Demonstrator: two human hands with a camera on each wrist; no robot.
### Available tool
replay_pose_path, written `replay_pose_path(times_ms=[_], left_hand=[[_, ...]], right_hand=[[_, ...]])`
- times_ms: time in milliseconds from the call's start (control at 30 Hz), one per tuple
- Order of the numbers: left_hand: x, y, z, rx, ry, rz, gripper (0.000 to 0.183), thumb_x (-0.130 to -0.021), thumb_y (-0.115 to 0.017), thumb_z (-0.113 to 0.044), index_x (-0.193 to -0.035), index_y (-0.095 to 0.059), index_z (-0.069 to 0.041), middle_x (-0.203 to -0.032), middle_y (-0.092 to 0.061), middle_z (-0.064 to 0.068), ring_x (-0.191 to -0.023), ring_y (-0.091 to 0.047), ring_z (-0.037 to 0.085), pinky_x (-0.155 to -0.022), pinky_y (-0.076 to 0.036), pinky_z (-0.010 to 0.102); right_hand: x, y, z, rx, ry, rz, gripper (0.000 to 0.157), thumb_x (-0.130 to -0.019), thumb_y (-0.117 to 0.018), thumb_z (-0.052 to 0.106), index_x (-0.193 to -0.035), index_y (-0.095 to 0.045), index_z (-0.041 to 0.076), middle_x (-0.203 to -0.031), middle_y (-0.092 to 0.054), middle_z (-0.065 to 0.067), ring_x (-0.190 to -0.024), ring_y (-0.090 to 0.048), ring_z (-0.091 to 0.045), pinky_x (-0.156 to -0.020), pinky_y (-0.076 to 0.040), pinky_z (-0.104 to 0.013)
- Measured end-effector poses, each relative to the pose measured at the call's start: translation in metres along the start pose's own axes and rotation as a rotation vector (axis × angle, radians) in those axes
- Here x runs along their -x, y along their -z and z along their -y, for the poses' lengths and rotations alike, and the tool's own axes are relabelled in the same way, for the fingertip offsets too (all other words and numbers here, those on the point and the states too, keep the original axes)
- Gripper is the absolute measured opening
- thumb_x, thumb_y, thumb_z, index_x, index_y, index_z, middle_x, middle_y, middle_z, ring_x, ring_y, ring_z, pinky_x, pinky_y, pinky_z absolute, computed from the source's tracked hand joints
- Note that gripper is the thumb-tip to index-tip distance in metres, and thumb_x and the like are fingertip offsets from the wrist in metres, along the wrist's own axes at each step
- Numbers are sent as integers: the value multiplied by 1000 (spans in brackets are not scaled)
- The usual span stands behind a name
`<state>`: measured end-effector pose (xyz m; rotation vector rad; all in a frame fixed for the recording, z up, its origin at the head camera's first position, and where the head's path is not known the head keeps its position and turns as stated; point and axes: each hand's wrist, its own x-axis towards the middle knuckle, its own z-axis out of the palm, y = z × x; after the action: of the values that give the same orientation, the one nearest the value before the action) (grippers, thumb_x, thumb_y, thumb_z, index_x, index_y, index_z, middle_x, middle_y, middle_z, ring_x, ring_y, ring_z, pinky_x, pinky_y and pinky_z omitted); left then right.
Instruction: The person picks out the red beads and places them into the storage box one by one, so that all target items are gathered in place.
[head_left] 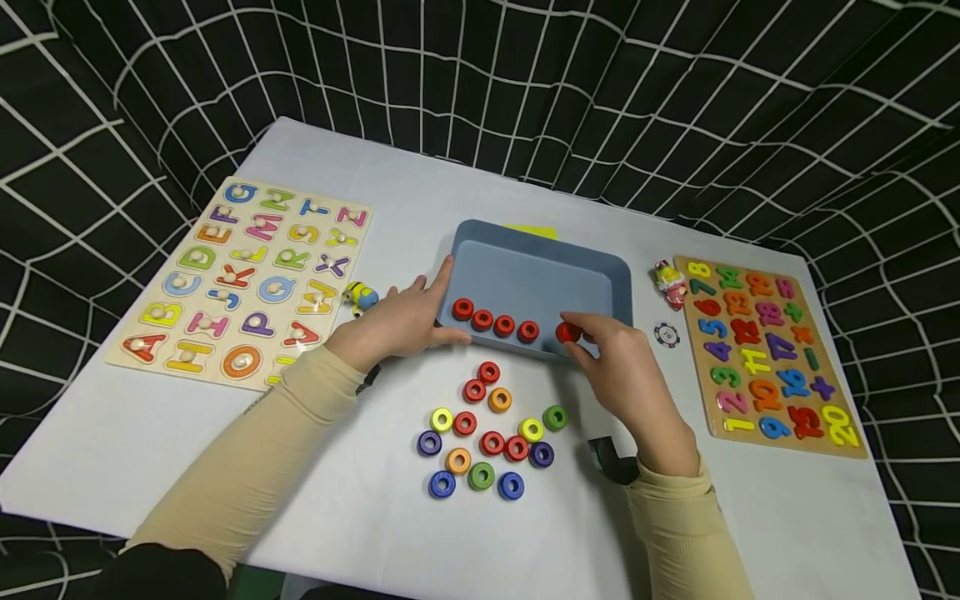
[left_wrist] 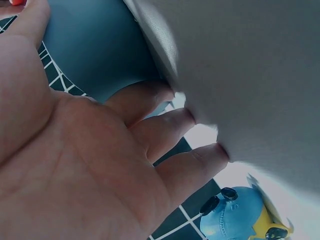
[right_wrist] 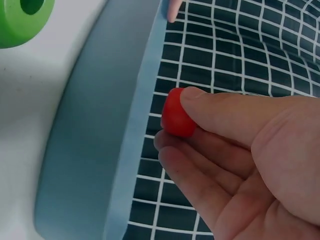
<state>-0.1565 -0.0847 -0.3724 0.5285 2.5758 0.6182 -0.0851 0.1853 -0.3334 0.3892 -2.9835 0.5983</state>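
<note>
A grey-blue tray (head_left: 536,271) lies on the white table with several red rings (head_left: 504,325) lined up along its near side. My right hand (head_left: 626,367) pinches another red ring (right_wrist: 178,113) between thumb and fingers, over the near right part of the tray. The left hand (head_left: 401,321) rests against the tray's left near corner, its fingers extended along the side and its thumb by the front rim. In the left wrist view those fingertips touch the table. In front of the tray lie several loose rings in red, orange, yellow, green, blue and purple, among them a green ring (head_left: 555,417).
A letter puzzle board (head_left: 193,281) lies on the left and a number puzzle board (head_left: 703,350) on the right. A blue-and-yellow toy figure (head_left: 362,295) is beside my left hand. Right of the tray are another small figure (head_left: 670,284) and a poker chip (head_left: 666,335).
</note>
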Motion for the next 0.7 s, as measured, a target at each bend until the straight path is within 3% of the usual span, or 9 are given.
replay_pose_path(times_ms=[300, 700], left_hand=[[0, 0, 0, -3, 5, 2, 113, -84, -56, -66, -153, 16, -13, -157, -26, 19, -148, -17, 36, -114, -20, 63], [-2, -1, 1, -7, 3, 3, 113, -84, -56, -67, -154, 16, -12, -157, -26, 19, -148, -18, 36, -114, -21, 63]], right_hand=[[-6, -10, -5, -11, -54, 44, 43, -88, -68, 8, -131, -60, 7, -123, -66, -16, -107, -66, -33, -86, -54, -48], [-5, -8, -6, 5, -84, 67, 43, -91, -65, 10, -134, -58, 10, -130, -62, -15, -111, -64, -33, -89, -53, -50]])
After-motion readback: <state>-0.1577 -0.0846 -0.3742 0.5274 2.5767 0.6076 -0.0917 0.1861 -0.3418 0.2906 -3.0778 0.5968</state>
